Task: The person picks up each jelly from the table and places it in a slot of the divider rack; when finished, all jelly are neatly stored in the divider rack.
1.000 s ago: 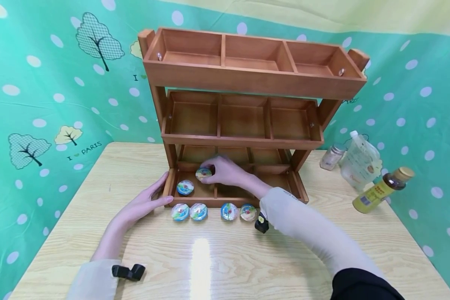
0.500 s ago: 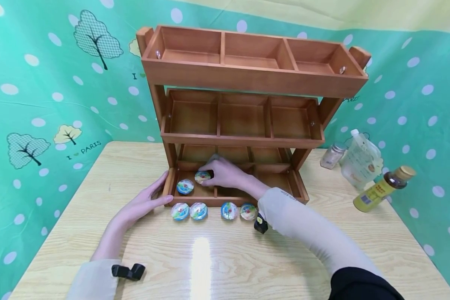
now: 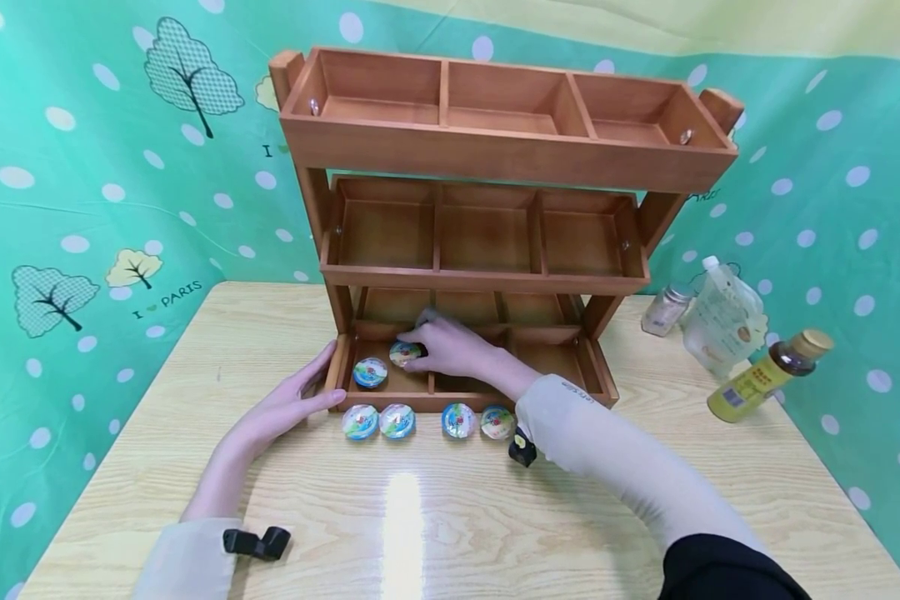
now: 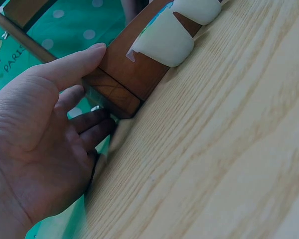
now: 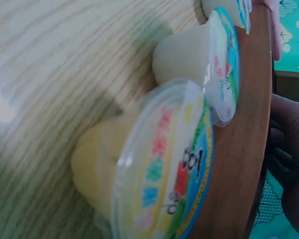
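Note:
My right hand (image 3: 457, 346) reaches into the bottom-left compartment of a brown wooden rack (image 3: 506, 154). Thumb and fingers pinch a yellowish-lidded jelly cup (image 3: 402, 354) there, behind a blue-rimmed jelly cup (image 3: 371, 372) that stands in the same compartment. At the rack's lower left end, my left hand (image 3: 288, 404) grips the corner of the bottom tray. The left wrist view shows the thumb (image 4: 82, 62) on the front board and the other fingers bent along the side. The right wrist view hides the pinched cup; my right hand (image 5: 291, 144) shows dark at its edge.
Along the rack's front stand two jelly cups (image 3: 378, 422) at left and two jelly cups (image 3: 477, 422) at right. To the right are a glass jar (image 3: 666, 311), a clear spouted pouch (image 3: 722, 321) and a yellow-labelled bottle (image 3: 765, 379). A patterned curtain (image 3: 105, 200) hangs behind.
My right hand has lowered the yellowish-lidded cup slightly toward the front of the compartment, then stayed nearly still. The left hand keeps its hold on the rack.

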Demonstrator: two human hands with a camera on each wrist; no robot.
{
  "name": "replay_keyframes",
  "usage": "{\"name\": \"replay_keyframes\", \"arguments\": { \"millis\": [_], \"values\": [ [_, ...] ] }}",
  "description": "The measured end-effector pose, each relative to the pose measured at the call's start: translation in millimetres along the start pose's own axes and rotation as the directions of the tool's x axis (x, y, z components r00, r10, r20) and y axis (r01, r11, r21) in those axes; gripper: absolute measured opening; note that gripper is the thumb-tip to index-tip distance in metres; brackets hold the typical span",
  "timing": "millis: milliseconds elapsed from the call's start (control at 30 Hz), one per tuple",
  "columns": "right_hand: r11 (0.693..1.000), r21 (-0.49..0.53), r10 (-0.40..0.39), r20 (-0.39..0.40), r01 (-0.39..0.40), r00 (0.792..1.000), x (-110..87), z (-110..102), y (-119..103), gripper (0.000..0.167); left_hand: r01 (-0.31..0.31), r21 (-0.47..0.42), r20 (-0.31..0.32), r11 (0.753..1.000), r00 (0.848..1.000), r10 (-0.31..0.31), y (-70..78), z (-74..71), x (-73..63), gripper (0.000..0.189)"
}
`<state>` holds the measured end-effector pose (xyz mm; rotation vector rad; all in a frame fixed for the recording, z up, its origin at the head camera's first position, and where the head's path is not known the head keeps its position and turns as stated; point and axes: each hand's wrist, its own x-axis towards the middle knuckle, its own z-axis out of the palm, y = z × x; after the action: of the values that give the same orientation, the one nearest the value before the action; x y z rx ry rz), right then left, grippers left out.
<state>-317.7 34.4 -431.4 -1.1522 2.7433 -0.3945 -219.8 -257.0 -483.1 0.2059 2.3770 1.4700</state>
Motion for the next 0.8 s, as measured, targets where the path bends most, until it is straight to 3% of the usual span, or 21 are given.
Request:
{"name": "replay_keyframes", "arguments": {
  "millis": [167, 333, 433, 600, 700, 800],
  "values": [
    [0.996, 0.094, 0.003, -0.008, -0.002, 1.000, -7.3, -6.7, -0.5, 0.058, -0.006, -0.002, 0.002, 1.000, 1.000, 0.006, 0.1, -0.2, -0.1, 0.084],
    [0.965, 0.263, 0.012, -0.122, 0.021, 0.992, -24.2, -11.5, 4.0, 0.050, -0.015, 0.002, 0.002, 1.000, 1.000, 0.015, -0.6, -0.3, 0.2, 0.084],
    [0.923, 0.381, 0.041, -0.218, 0.047, 0.975, -40.8, -13.0, 6.9, 0.044, -0.016, 0.006, -0.002, 1.000, 1.000, 0.016, -1.4, 0.1, 0.4, 0.085],
    [0.857, 0.503, 0.096, -0.365, 0.109, 0.926, -73.8, -12.3, 9.0, 0.034, -0.029, -0.003, -0.002, 1.000, 1.000, 0.029, -1.4, -0.1, 1.0, 0.085],
    [0.834, 0.534, 0.109, -0.407, 0.140, 0.907, -93.6, -8.4, 10.0, 0.030, -0.037, -0.001, -0.001, 0.999, 0.999, 0.037, -2.1, -0.3, 1.5, 0.086],
    [0.820, 0.553, 0.114, -0.414, 0.150, 0.903, -111.9, -4.4, 11.4, 0.029, -0.038, -0.001, -0.004, 0.999, 0.999, 0.038, -2.7, 0.0, 1.7, 0.085]
  ]
}}
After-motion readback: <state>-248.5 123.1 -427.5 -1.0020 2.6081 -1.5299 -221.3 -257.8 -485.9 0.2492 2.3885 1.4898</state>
